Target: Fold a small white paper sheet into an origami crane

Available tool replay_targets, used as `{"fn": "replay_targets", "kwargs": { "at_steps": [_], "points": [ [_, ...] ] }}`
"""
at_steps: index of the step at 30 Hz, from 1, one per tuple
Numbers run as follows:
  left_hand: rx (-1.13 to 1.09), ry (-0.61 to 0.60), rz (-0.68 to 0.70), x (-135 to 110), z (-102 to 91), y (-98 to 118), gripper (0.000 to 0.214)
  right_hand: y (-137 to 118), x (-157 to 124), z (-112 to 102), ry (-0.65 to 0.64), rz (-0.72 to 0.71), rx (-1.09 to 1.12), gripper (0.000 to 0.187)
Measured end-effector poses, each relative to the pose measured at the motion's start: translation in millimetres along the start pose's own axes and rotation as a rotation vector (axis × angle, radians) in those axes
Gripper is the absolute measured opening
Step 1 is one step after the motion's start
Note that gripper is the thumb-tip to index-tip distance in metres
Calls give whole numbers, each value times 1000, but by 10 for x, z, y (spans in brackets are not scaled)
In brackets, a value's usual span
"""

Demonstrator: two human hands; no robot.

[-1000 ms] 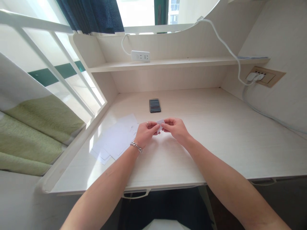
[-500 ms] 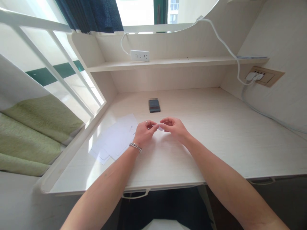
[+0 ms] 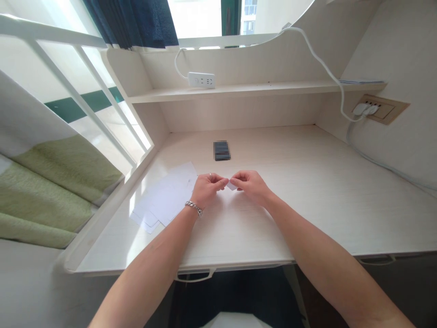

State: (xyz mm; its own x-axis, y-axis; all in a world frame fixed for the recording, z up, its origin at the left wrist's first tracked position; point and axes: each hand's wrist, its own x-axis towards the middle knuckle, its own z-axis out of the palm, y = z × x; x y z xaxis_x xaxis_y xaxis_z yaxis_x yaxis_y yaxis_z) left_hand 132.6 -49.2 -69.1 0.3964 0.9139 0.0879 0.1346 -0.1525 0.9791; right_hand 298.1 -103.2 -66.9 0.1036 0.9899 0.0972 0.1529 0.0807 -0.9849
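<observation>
Between my hands is a small white piece of paper (image 3: 232, 186), mostly covered by the fingers. My left hand (image 3: 209, 187), with a ring on a finger and a chain bracelet at the wrist, pinches its left side. My right hand (image 3: 251, 186) pinches the right side, thumb and forefinger pressed together. The two thumbs nearly meet, just above the desktop (image 3: 327, 191). Several white paper sheets (image 3: 164, 193) lie overlapping to the left of my left hand. Beyond my hands lies a small dark flat object (image 3: 221, 151), blurred by pixels.
A white power strip (image 3: 201, 80) stands on the shelf (image 3: 259, 90) at the back. On the right wall, white plugs fill a socket plate (image 3: 389, 110), their cables hanging down. A white railing (image 3: 92, 91) and a green-grey cloth (image 3: 54, 182) border the left side.
The fingertips have shifted slightly around the small paper, and a bit less of it shows between the thumbs. The whole view has moved slightly.
</observation>
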Motion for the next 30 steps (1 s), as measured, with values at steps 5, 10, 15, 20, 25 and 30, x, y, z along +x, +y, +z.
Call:
{"fn": "replay_targets", "kwargs": {
  "at_steps": [5, 10, 15, 20, 25, 30],
  "points": [
    [-106, -21, -45, 1, 36, 13, 34, -20, -5, 10, 55, 46, 50, 21],
    [-35, 52, -6, 7, 43, 13, 33, -59, -28, 25, 24, 106, 56, 22],
    [-65, -9, -35, -4, 64, 1, 34, -73, -24, 15, 88, 130, 117, 21],
    [-58, -55, -29, 4, 49, -31, 32, -28, -11, 9, 30, 113, 160, 24],
    [-153, -14, -34, 24, 27, -32, 30, 19, 1, -3, -46, 91, 197, 29],
    [-227, 36, -26, 37, 10, 0, 31, 20, -2, -20, -68, 75, 170, 29]
  ]
}}
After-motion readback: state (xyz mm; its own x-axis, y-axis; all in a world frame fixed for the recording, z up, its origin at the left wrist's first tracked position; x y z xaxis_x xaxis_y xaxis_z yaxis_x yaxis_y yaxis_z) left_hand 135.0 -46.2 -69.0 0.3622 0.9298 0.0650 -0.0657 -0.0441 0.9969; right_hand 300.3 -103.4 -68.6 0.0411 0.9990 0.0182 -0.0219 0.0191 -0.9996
